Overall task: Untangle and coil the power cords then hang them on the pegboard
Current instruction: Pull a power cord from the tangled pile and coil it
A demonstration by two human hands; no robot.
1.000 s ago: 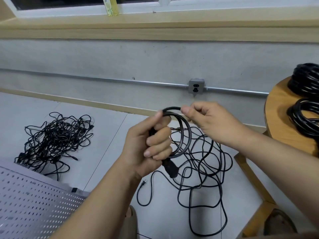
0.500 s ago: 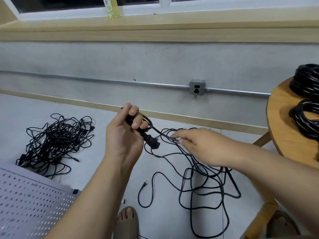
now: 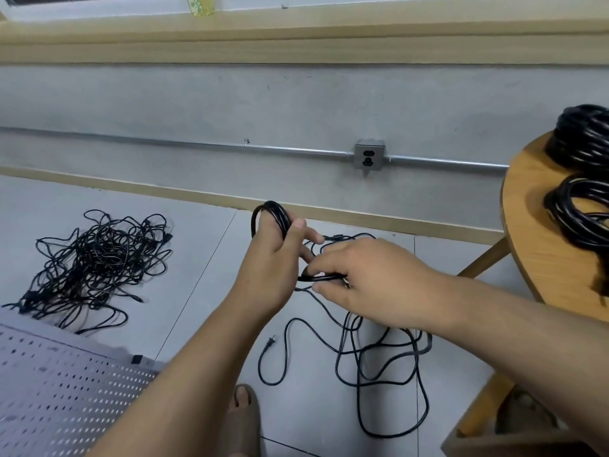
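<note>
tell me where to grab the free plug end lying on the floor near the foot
Probably pinch the plug by its moulded body, behind the prongs, coming down from above. It lies flat on the floor, off by itself, with its cord curving away toward the sandalled foot, so nothing seems to block a top-down pinch across its sides.

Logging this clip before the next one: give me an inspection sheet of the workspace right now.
Surface: grey tiled floor; round wooden table at right.
Job's things: cord partly looped; tangle on the floor at left; two coils on the table; pegboard at lower left.
Clutter: nothing seen.
Hands: left hand grips the cord's loops; right hand pinches the cord beside it.
Cables: the cord trails to the floor in loose bends, plug lying free.
Surroundings: outlet on a conduit, wooden sill, sandalled foot.
</note>
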